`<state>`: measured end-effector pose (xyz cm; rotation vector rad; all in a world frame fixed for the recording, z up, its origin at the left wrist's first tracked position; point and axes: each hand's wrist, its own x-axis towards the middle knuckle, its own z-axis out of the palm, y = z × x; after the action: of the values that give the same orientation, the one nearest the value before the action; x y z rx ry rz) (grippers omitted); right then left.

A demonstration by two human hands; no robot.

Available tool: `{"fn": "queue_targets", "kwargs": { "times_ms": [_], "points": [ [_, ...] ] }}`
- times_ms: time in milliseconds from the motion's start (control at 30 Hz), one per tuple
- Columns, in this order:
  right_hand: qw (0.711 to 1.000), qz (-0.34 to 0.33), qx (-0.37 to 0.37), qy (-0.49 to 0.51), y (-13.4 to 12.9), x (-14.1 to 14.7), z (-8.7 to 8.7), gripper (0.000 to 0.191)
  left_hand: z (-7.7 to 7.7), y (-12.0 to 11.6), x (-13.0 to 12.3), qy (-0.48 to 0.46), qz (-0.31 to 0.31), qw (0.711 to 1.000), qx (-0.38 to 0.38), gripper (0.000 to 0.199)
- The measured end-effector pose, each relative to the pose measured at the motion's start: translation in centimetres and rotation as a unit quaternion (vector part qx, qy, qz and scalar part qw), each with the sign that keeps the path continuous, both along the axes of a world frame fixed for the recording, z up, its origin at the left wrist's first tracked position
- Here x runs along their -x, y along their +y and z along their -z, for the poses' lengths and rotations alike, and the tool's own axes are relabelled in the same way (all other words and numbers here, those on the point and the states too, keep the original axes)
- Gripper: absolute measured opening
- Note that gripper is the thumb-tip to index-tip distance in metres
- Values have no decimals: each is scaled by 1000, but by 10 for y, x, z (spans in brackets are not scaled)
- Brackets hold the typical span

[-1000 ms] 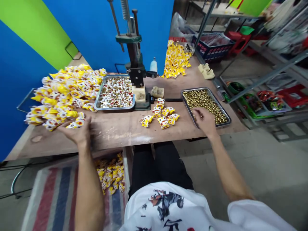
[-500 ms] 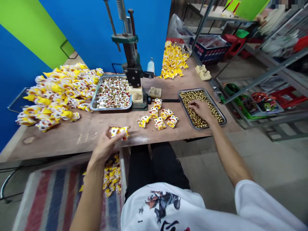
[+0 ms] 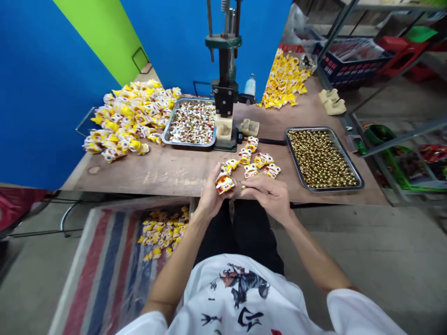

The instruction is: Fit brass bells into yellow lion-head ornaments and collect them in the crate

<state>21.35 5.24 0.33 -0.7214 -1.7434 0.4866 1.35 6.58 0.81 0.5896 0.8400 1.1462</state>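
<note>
In my left hand is a yellow-and-white lion-head figure with red parts, held just above the table's front edge. My right hand pinches a small gold bead close to the figure's right side, with a small gap between them. Several similar figures lie on the table just beyond my hands. To the right stands a metal tray filled with shiny gold beads.
A hand press stands at the back, beside a tray of small white-and-red pieces. Piles of figures and yellow parts lie left and right. Below the table, a striped sheet carries more figures. Metal shelving is at right.
My right hand has left the gold bead tray and come in beside my left hand with a bead. My left hand has moved right with the figure. The camera view has shifted.
</note>
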Motion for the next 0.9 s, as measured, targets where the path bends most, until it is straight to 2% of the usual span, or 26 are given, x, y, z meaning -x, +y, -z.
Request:
{"fn": "queue_targets", "kwargs": {
  "times_ms": [133, 267, 400, 600, 767, 900],
  "points": [
    [997, 4, -63, -53, 3, 21, 7, 29, 4, -7, -2, 6, -42, 998, 48, 59],
    [994, -7, -79, -73, 5, 21, 9, 31, 2, -12, -2, 18, -60, 997, 49, 59],
    [994, -27, -84, -64, 3, 20, 5, 35, -2, -14, -6, -9, -86, 995, 46, 59],
    [991, -18, -89, -101, 1, 18, 6, 43, -1, -15, -15, -18, -113, 992, 48, 57],
    [988, -7, -73, -137, -8, 13, 16, 44, 6, -20, -18, 3, -111, 992, 57, 55],
    [988, 29, -64, -137, -17, 16, 35, 48, 16, -21, -20, 12, -92, 993, 73, 59]
  ]
}}
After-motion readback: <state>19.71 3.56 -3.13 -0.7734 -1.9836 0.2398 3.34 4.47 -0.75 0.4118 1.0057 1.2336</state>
